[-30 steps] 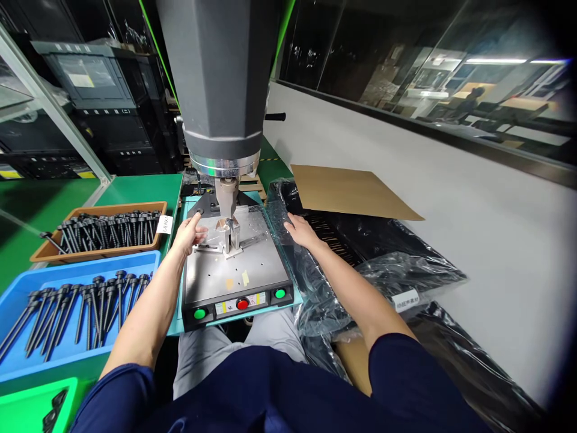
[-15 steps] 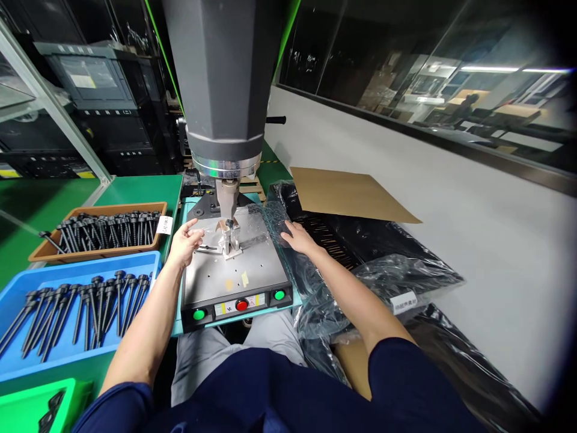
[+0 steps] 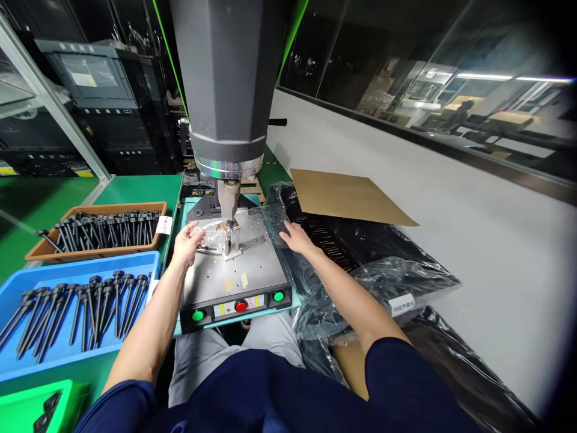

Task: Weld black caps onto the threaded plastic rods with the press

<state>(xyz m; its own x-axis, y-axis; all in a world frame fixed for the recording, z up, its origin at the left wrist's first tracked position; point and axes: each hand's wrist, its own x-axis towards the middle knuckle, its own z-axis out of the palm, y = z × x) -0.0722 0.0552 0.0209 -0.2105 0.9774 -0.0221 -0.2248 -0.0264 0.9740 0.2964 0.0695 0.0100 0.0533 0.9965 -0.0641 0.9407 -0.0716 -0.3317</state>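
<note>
Both my hands are at the sides of a press machine's metal plate (image 3: pixel 229 270). At its left edge my left hand (image 3: pixel 188 242) is closed on a clear plastic film (image 3: pixel 256 225), which stretches across the plate to the right, around the small metal fixture (image 3: pixel 231 240). My right hand (image 3: pixel 296 237) is at the plate's right side, its fingers closed at the film's other end. Above the fixture stands the machine's horn (image 3: pixel 229 198). Green and red buttons (image 3: pixel 241 306) line the front edge.
To the left are a brown tray (image 3: pixel 94 252) and a blue tray (image 3: pixel 148 261) of black bolt-like parts, with a green bin (image 3: pixel 74 400) below. On the right lie a cardboard sheet (image 3: pixel 351 195) and a black plastic-lined box (image 3: pixel 406 240).
The plastic film shows more plainly over the plate beside my left hand. Both hands have barely moved, and the view has shifted slightly.
</note>
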